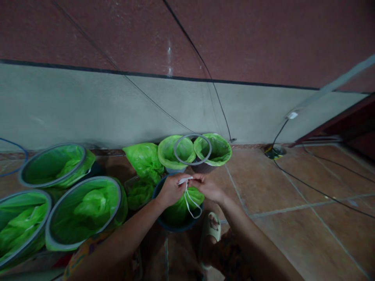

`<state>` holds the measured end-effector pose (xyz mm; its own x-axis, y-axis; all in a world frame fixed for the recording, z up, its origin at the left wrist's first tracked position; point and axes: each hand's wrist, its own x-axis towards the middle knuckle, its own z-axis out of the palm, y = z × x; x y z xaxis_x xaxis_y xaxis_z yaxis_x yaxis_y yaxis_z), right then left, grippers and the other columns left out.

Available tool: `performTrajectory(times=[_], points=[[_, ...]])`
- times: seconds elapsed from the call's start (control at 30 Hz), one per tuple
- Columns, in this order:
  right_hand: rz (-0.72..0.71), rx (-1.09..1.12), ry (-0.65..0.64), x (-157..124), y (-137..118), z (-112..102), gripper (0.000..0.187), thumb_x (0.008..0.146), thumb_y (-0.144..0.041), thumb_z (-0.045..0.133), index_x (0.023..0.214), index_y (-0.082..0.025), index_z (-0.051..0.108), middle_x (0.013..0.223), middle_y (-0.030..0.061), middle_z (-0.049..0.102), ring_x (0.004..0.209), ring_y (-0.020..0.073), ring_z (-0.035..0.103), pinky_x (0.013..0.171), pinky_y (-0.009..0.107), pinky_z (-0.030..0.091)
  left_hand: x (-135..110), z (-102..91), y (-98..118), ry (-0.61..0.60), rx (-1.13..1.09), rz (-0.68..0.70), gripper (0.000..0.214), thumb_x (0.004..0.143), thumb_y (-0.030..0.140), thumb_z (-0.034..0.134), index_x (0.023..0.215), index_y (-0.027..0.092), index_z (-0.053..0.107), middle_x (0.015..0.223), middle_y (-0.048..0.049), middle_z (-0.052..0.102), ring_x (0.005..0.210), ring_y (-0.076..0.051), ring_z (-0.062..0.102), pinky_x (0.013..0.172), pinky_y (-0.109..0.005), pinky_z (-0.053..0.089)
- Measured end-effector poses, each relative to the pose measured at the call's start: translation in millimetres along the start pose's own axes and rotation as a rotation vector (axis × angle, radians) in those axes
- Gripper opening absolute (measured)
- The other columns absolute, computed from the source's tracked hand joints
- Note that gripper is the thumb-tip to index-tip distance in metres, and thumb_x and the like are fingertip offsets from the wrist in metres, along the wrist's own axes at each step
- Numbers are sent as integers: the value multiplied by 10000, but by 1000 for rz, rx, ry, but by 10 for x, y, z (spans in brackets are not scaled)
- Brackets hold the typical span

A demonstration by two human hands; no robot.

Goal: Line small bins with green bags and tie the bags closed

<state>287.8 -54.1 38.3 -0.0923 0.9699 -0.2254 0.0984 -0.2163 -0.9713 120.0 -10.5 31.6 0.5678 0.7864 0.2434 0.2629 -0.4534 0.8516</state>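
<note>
My left hand and my right hand meet over a dark blue bin. Both are closed on a white string, pinched between the fingertips. A loop of it hangs down over a green plastic bag in the bin. Whether the string is tied to the bag I cannot tell. Just beyond my hands, a loose grey ring lies across the tops of a pale bin and a dark bin, both lined with green bags.
At left stand several bins with green liners and grey rims, such as a large bin. A filled green bag leans by the wall. Cables and a small dark container lie at right on the tiled floor.
</note>
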Motion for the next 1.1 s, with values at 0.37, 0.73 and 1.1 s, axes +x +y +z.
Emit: performTrajectory(times=[0.37, 0.73, 1.1], points=[[95, 28, 31, -22, 16, 30, 187, 693, -355, 662, 696, -174, 707, 642, -12, 640, 572, 98, 493, 572, 237, 353, 21, 32, -35, 45, -190, -210, 243, 768, 167, 555, 980, 184, 671, 766, 19, 692, 659, -115, 650, 644, -219, 535], [24, -711, 252, -52, 10, -21, 140, 735, -256, 609, 618, -204, 663, 601, 20, 612, 582, 144, 533, 554, 271, 333, 44, -72, -110, -61, 127, -196, 119, 763, 153, 592, 836, 171, 683, 713, -14, 696, 645, -146, 642, 635, -241, 495], [-85, -819, -41, -68, 228, -68, 907, 632, -138, 689, 1470, -213, 351, 1420, 117, 500, 1262, 260, 489, 1022, 364, 409, -21, -48, -297, -254, 382, -425, 229, 810, 137, 540, 1002, 165, 661, 804, -37, 717, 755, -166, 677, 709, -237, 484]])
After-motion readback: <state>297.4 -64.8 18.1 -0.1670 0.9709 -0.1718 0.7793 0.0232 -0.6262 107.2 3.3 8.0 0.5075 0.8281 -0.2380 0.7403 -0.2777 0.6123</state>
